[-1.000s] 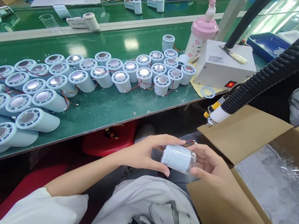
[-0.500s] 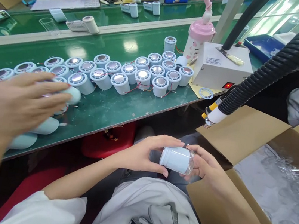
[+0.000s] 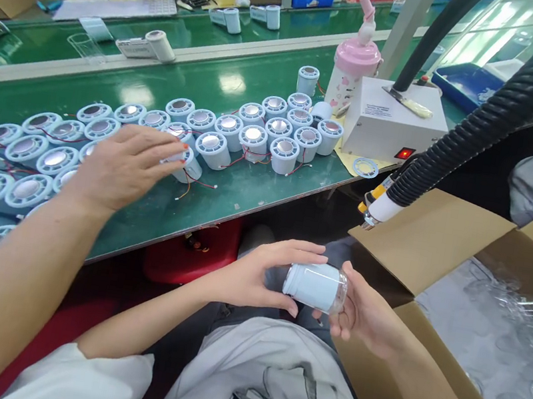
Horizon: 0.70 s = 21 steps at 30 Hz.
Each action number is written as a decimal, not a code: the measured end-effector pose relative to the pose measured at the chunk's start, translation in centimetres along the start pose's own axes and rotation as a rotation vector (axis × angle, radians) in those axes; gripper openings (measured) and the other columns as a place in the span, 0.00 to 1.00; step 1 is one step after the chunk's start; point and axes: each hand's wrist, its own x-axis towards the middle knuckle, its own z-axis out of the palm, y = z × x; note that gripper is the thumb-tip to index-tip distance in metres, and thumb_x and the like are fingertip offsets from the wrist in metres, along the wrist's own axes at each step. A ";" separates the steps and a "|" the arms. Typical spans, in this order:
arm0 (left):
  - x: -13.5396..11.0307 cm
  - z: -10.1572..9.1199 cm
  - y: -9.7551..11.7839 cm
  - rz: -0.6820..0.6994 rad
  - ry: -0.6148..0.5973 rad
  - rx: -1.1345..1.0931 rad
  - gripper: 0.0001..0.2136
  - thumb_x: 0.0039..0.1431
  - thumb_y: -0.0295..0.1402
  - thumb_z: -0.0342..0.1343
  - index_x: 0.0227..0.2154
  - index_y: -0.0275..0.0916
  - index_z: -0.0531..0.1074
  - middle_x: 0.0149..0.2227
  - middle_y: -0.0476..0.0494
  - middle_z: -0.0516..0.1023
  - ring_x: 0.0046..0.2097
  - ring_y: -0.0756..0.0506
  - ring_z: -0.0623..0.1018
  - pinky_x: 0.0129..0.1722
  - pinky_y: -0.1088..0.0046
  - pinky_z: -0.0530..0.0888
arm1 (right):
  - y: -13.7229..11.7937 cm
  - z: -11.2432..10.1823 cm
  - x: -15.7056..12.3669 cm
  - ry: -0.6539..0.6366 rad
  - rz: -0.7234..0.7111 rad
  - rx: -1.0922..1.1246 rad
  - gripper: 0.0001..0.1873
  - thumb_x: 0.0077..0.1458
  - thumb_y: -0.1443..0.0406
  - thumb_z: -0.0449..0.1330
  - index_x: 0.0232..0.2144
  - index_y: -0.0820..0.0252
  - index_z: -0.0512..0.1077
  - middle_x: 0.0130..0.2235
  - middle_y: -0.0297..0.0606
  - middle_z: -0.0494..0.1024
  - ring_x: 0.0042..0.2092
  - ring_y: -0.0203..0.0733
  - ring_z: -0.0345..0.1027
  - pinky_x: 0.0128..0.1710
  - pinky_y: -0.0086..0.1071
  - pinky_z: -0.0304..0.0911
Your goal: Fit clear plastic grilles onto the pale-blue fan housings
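Below the frame's centre, the left hand point(image 3: 267, 275) and right hand point(image 3: 368, 308) share a grip on a pale-blue cylinder point(image 3: 314, 284); further left, similar cylinders point(image 3: 212, 148) crowd the green tabletop point(image 3: 241, 185).

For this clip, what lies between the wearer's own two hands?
The head view shows a light-blue cylinder between the left hand and right hand, with a clear cover at the end nearer the latter.
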 end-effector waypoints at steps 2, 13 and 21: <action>-0.1 0.1 0.1 -0.003 0.010 0.011 0.33 0.47 0.32 0.69 0.58 0.49 0.67 0.61 0.37 0.66 0.61 0.37 0.68 0.59 0.57 0.66 | -0.1 0.1 0.0 -0.015 0.050 0.016 0.36 0.67 0.47 0.36 0.28 0.65 0.73 0.24 0.42 0.78 0.17 0.29 0.68 0.14 0.16 0.60; -0.3 0.8 1.5 -0.301 0.096 -0.178 0.29 0.52 0.35 0.65 0.57 0.42 0.65 0.54 0.38 0.70 0.49 0.43 0.75 0.46 0.68 0.77 | 1.6 -1.2 -0.1 0.259 -0.741 -0.635 0.17 0.61 0.63 0.57 0.52 0.52 0.64 0.55 0.45 0.71 0.47 0.46 0.73 0.44 0.40 0.72; 0.1 0.4 1.3 -0.313 -0.006 -0.248 0.34 0.50 0.35 0.66 0.61 0.46 0.62 0.56 0.38 0.71 0.51 0.41 0.75 0.47 0.66 0.76 | 1.9 -1.9 -0.4 0.079 -0.776 -0.599 0.25 0.56 0.62 0.65 0.55 0.43 0.67 0.57 0.38 0.71 0.56 0.50 0.67 0.52 0.43 0.69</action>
